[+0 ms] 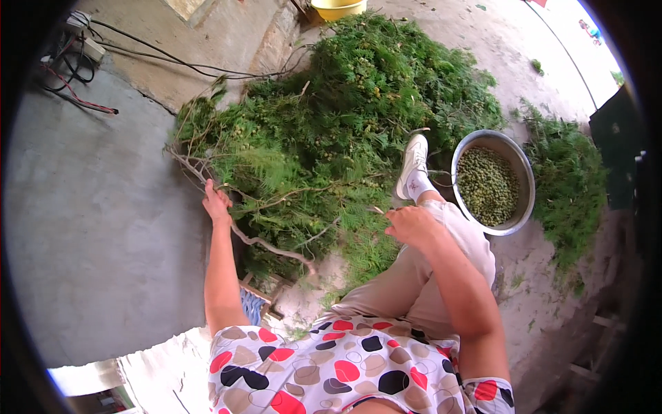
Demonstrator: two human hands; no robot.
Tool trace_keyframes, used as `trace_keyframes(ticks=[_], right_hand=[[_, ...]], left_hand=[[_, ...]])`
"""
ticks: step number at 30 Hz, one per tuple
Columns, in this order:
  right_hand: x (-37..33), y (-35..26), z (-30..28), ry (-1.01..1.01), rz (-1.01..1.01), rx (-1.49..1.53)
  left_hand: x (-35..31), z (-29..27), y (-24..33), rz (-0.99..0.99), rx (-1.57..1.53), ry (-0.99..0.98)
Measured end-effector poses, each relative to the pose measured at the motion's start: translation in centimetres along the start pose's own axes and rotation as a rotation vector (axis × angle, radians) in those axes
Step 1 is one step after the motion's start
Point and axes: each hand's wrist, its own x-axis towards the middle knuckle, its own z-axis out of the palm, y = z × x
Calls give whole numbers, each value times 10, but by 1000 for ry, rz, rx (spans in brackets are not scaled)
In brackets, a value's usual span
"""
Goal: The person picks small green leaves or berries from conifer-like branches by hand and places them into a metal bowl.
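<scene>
My left hand (218, 203) is closed round a bare, crooked branch (265, 245) at the left side of a big heap of cut green branches (358, 103). One end of this branch bends down toward my lap, and its other part runs up into the foliage. My right hand (412, 225) is over my raised leg, its fingers bent together. A short, thin, pale brown tip (376, 210) sticks out by those fingers; what it belongs to cannot be made out. Small green-yellow round fruits show among the leaves.
Right of my shoe (414, 162) stands a metal bucket (527, 183) with many small green fruits (486, 183). More cut branches (565, 179) lie beyond it. A yellow basin (338, 10) is at the far end. Black cables (186, 65) cross the upper left, above a grey concrete surface (103, 221).
</scene>
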Motion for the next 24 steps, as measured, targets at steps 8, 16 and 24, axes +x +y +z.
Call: trace_keyframes(ticks=[8,16,24], right_hand=[[0,-18,-3,4,-10,-7],[-7,-8,5,13,15,-46],[-14,1,11,-6,73,-60]], left_hand=[[-23,20,112,192,122,-141],[-12,81,74,202,361,-304],[41,100,-51,256,839,-407]])
